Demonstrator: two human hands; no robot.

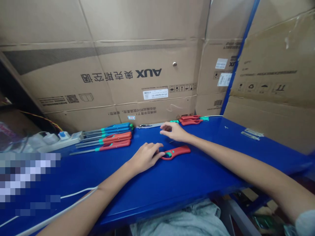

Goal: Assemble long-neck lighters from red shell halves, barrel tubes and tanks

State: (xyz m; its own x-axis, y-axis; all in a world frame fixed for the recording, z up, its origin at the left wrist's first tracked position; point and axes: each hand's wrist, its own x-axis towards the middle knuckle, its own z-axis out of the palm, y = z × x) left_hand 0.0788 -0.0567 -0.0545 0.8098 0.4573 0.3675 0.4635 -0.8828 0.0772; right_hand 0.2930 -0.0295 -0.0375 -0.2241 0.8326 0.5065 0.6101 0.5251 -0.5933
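Observation:
On the blue table lies a red handle piece with a green trigger inside its loop. My left hand rests at the loop end, fingers bent, thumb and fingertips at its edge. Above and behind the piece is my right hand, thumb and fingers curled toward each other; whether something small is between them cannot be made out. A thin dark pin-like part shows just below it. Behind my right hand lie red handle pieces with green parts beside them, and thin metal rods.
Several long lighters with red, orange and blue handles are stacked at the left. A power strip with plugs and white cables sits further left. Cardboard walls stand behind. Small clear strips lie at the right.

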